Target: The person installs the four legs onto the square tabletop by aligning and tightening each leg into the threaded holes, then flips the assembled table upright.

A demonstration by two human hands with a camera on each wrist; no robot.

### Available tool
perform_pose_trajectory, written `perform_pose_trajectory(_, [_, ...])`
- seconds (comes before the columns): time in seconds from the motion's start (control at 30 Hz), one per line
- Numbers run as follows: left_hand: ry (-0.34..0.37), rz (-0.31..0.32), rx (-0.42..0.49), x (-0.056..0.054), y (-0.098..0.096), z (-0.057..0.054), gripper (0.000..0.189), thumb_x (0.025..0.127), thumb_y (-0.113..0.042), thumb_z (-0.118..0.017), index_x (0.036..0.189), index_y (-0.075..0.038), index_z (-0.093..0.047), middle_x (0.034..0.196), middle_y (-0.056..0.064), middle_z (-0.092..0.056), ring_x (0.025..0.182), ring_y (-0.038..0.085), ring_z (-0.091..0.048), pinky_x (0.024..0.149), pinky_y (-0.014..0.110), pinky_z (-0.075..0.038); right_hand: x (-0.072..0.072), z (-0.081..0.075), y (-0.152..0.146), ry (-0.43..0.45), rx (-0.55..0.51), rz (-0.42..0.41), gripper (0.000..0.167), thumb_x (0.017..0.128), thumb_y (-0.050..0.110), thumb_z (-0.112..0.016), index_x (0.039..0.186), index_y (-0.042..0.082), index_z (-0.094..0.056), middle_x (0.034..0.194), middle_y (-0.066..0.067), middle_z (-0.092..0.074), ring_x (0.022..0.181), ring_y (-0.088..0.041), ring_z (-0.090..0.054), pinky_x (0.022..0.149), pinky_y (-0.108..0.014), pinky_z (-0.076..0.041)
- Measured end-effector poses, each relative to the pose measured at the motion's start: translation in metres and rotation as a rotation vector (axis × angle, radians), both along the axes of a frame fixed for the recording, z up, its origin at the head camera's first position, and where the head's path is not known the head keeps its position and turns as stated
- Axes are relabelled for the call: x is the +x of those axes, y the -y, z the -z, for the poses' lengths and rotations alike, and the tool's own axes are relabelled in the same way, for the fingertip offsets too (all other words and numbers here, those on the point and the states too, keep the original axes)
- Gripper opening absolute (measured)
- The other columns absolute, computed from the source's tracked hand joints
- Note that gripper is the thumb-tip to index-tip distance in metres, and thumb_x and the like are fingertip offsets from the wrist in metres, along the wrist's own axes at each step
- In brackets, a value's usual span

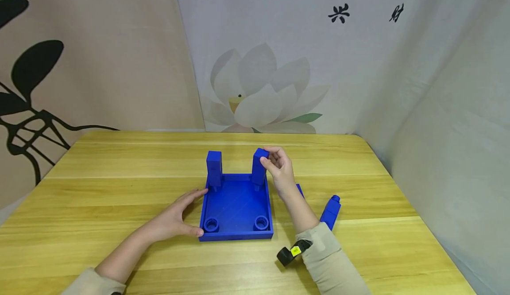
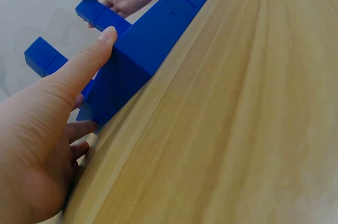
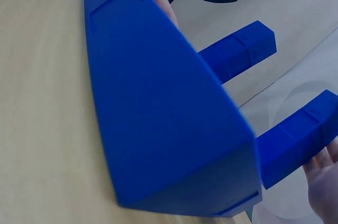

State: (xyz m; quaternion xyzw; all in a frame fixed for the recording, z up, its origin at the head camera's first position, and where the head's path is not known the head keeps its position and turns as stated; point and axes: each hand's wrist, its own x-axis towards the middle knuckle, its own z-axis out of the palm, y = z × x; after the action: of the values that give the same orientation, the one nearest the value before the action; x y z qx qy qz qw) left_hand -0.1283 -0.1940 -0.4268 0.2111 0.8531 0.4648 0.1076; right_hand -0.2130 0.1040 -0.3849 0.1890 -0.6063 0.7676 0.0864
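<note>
Blue, the square tray [image 1: 237, 206] is rested on the bench [image 1: 167, 259]. At its far right corner, a roughly upright post [image 1: 259, 171] is pinched near its top by the right hand [image 1: 280, 171]; full seating cannot be told. Against the tray's left wall [image 1: 204, 211], the left hand [image 1: 171, 222] is braced, thumb and fingers spread. Only in the head view are round sockets [image 1: 211, 225] [image 1: 260, 223] shown at the tray's near corners.

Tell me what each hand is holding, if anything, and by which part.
The right hand pinches the far-right blue post near its top; the left hand only touches the blue tray along its left side.
</note>
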Motion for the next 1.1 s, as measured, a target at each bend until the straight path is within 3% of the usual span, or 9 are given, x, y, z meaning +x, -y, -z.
perform_pose_trajectory(0.37, [-0.016, 0.005, 0.009, -0.0005, 0.0005, 0.0016, 0.101, 0.068, -0.041, -0.085, 0.15, -0.016, -0.031, 0.152, 0.025, -0.021, 0.137, 0.048, -0.016, 0.102, 0.07, -0.017, 0.0001, 0.0006, 0.0, 0.0, 0.028, 0.032, 0.035, 0.087, -0.006, -0.062, 0.118, -0.014, -0.047, 0.098, 0.001, -0.061, 0.088, -0.012, -0.057, 0.074, -0.021, -0.047])
perform_pose_trajectory(0.63, [-0.02, 0.0, 0.001, -0.0006, 0.0004, 0.0021, 0.102, 0.068, -0.043, -0.085, 0.15, -0.016, -0.031, 0.152, 0.026, -0.021, 0.137, 0.049, -0.017, 0.101, 0.07, -0.018, 0.0001, 0.0007, 0.0008, -0.018, 0.065, 0.06, 0.038, 0.086, -0.003, -0.064, 0.118, -0.014, -0.048, 0.103, -0.003, -0.06, 0.095, -0.013, -0.057, 0.083, -0.026, -0.045])
perform_pose_trajectory(0.83, [-0.015, -0.001, 0.003, -0.0005, -0.0004, 0.0019, 0.102, 0.067, -0.043, -0.085, 0.15, -0.015, -0.031, 0.152, 0.026, -0.022, 0.137, 0.048, -0.017, 0.102, 0.069, -0.018, -0.0006, 0.0014, -0.0018, -0.033, 0.124, 0.011, 0.041, 0.094, 0.005, -0.057, 0.132, -0.006, -0.048, 0.126, -0.019, -0.056, 0.117, -0.02, -0.053, 0.1, -0.032, -0.04])
perform_pose_trajectory(1.1, [-0.012, -0.004, -0.015, -0.0002, -0.0005, 0.0025, 0.101, 0.069, -0.044, -0.084, 0.151, -0.019, -0.031, 0.152, 0.026, -0.021, 0.137, 0.049, -0.016, 0.1, 0.071, -0.019, -0.0019, 0.0027, -0.004, -0.055, 0.117, -0.062, 0.045, 0.097, 0.011, -0.052, 0.136, -0.009, -0.044, 0.126, -0.025, -0.055, 0.116, -0.023, -0.054, 0.1, -0.033, -0.041])
